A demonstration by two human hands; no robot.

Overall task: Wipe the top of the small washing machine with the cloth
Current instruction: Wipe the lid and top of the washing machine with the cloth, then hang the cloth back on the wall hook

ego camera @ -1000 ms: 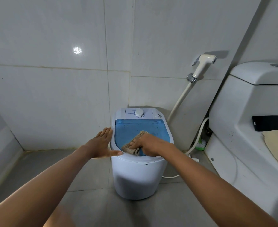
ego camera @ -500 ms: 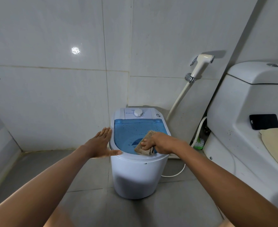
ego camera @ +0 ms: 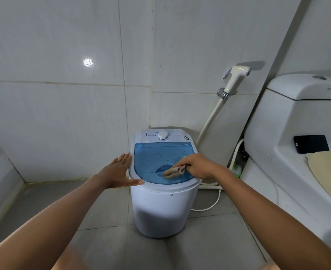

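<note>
Washing machine (ego camera: pixel 161 207): small, white, on the floor in the wall corner, beside the toilet (ego camera: pixel 289 121).
Lid (ego camera: pixel 153 162): blue, see-through, speckled with droplets.
Cloth (ego camera: pixel 173 171): beige, bunched, lying on the lid's near right part.
Right hand (ego camera: pixel 196 166): fingers curled round the cloth, holding it against the lid.
Left hand (ego camera: pixel 117 172): flat against the machine's left rim, fingers straight and together, thumb spread along the near edge.
Phone (ego camera: pixel 311 143): black, on the toilet.
</note>
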